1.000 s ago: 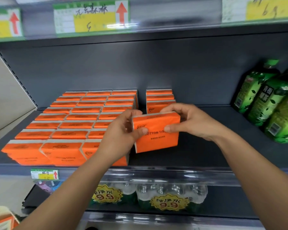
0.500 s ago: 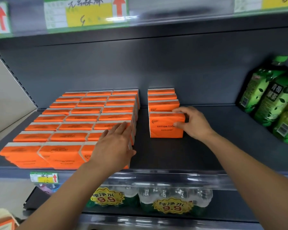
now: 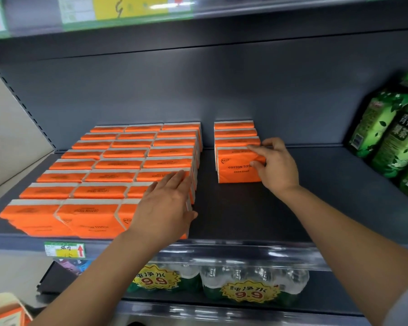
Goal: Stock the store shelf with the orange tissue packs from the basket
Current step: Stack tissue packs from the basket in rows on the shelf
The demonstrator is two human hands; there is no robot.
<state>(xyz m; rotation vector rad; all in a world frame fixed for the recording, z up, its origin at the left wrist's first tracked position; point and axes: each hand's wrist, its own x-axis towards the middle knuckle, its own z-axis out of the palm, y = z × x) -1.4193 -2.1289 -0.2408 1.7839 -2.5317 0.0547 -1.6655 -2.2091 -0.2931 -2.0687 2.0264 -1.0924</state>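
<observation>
Several orange tissue packs (image 3: 108,161) stand in three full columns on the left of the dark shelf (image 3: 245,212). A fourth, short column stands to their right. Its front pack (image 3: 236,170) stands upright on the shelf, touching the pack behind it. My right hand (image 3: 278,165) holds this pack at its right end, with fingers curled over its top edge and front face. My left hand (image 3: 165,208) lies flat, fingers straight, on the front packs of the third column.
Green tea packs (image 3: 391,137) stand at the shelf's right end. Bare shelf lies between them and the fourth column, and in front of it. Bottled water (image 3: 245,285) fills the shelf below. An orange and white object (image 3: 3,311) shows at the bottom left corner.
A second ago both hands held the pack above the shelf. The right hand has set it down at the front of the fourth column; the left hand has moved onto the left block.
</observation>
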